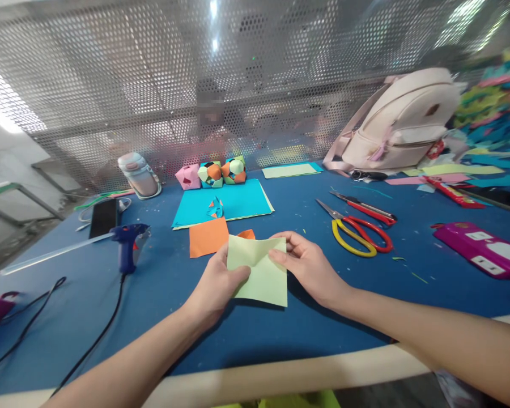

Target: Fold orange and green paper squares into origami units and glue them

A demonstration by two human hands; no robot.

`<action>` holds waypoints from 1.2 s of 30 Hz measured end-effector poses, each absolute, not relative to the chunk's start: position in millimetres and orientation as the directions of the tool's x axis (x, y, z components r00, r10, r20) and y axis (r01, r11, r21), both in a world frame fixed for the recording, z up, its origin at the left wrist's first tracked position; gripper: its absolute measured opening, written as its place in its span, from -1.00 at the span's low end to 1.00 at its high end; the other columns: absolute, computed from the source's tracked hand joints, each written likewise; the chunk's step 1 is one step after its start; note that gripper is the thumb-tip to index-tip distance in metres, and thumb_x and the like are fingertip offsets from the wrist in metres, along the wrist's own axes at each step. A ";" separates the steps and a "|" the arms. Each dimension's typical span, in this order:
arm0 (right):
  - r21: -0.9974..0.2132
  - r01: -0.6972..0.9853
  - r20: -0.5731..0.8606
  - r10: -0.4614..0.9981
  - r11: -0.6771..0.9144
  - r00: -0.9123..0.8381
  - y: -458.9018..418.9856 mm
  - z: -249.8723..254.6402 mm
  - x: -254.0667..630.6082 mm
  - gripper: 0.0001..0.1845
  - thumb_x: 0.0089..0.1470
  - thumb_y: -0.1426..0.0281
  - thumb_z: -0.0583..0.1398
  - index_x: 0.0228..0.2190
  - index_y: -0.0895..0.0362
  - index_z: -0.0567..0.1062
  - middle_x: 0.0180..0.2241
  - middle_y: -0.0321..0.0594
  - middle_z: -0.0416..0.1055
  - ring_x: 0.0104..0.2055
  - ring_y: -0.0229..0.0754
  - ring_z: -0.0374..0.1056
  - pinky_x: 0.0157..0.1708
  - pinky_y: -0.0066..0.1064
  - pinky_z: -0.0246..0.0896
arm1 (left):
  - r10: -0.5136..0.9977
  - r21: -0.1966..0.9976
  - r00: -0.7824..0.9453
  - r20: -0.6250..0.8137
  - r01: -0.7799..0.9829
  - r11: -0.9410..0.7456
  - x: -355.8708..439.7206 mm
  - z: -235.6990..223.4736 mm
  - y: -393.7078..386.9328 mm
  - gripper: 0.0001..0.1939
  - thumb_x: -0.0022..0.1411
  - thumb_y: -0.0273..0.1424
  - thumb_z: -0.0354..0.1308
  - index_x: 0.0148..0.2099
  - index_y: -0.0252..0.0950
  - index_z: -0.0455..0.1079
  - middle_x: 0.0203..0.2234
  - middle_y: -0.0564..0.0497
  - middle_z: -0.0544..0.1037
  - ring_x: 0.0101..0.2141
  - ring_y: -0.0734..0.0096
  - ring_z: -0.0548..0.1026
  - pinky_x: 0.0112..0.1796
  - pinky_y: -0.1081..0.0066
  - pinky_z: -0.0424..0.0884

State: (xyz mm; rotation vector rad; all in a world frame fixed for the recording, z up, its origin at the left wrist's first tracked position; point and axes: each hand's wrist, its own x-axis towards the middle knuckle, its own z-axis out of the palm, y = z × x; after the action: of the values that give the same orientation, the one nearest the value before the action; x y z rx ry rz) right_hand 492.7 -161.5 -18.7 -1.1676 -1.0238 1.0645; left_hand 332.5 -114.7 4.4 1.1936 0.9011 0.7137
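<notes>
Between my two hands is a pale green square sheet of paper (261, 277), raised above the table and slightly bent at its top edge. My left hand (221, 277) pinches its left side, thumb lying on the face of the sheet. At the upper right corner, my right hand (304, 260) grips it between thumb and fingers. Just behind the sheet lies an orange paper square (207, 237), with another bit of orange paper (247, 234) partly hidden. Further back, a small blue and orange folded paper piece (215, 208) rests on blue sheets (242, 198).
Scissors (357, 235) and a red cutter (365, 209) lie to the right, near a purple power strip (484, 249). A blue glue gun (130, 246) stands at left with its cable. Folded paper balls (212, 174), a bottle (139, 175) and a backpack (402, 124) line the back.
</notes>
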 end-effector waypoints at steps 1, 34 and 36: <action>-0.991 -0.107 0.057 0.978 0.080 0.201 -161.7 -18.6 492.9 -0.68 -0.09 0.21 0.27 -0.31 0.10 0.38 -0.39 -0.28 0.43 -0.37 -0.22 0.35 -0.37 -0.40 0.25 | 0.858 0.972 0.472 -0.202 -0.009 0.234 332.7 5.1 -114.9 -0.53 -0.11 -0.53 0.19 -0.05 -0.34 0.35 -0.34 -0.06 0.59 -0.39 0.27 0.54 -0.40 0.43 0.39; -0.990 0.098 0.126 0.964 0.106 0.233 -158.8 -18.9 496.7 -0.75 -0.03 0.21 0.20 -0.49 0.15 0.36 -0.54 -0.34 0.27 -0.50 -0.31 0.17 -0.50 -0.46 0.10 | 0.796 0.946 0.544 -0.266 -0.011 0.324 329.6 1.0 -109.9 -0.62 -0.07 -0.49 0.23 -0.12 -0.40 0.41 -0.39 -0.08 0.61 -0.45 0.30 0.56 -0.40 0.42 0.45; -0.988 0.106 0.135 0.965 0.113 0.226 -158.9 -19.1 496.3 -0.76 -0.02 0.22 0.20 -0.48 0.15 0.36 -0.54 -0.34 0.26 -0.50 -0.32 0.16 -0.51 -0.46 0.09 | 0.807 0.940 0.521 -0.278 -0.026 0.341 330.8 -0.6 -110.0 -0.65 -0.10 -0.49 0.25 -0.17 -0.42 0.42 -0.41 -0.10 0.61 -0.46 0.29 0.56 -0.40 0.40 0.46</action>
State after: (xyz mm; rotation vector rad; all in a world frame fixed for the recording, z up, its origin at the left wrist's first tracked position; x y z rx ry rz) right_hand 496.3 -158.9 -19.1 -1.2846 -1.1561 0.9002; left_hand 330.8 -110.0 -0.6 1.0955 0.8716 0.6420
